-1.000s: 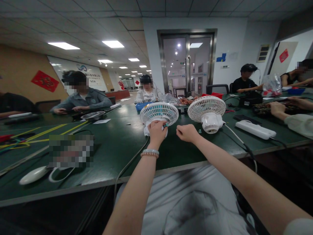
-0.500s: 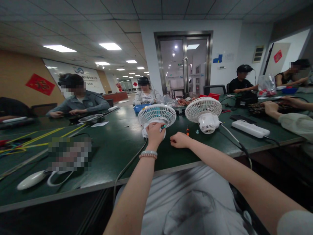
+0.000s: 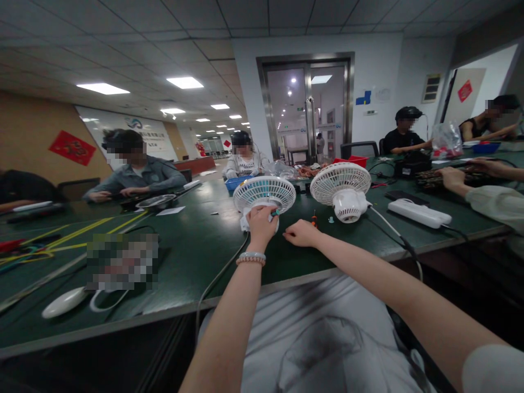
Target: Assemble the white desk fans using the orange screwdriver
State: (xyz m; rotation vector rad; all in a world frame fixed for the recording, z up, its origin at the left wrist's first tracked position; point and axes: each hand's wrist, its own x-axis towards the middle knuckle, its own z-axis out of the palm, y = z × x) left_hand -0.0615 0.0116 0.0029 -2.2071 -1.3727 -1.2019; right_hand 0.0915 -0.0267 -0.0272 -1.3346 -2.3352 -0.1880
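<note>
My left hand is wrapped round the base of a small white desk fan that lies tilted on the dark green table, with a teal knob showing by my fingers. My right hand rests on the table just right of it, fingers curled in a pinch; what they hold is too small to make out. A small orange-handled screwdriver and a tiny teal part lie beyond that hand. A second white fan stands to the right, its cable running off the table edge.
A white power strip lies at the right. A white oval object and cable sit near the left front edge. Several people sit round the table; another person's hands work at the far right. Blue and red bins stand behind the fans.
My right hand has dropped from beside the fan down onto the table and slid a little left. The left hand has kept its grip on the fan.
</note>
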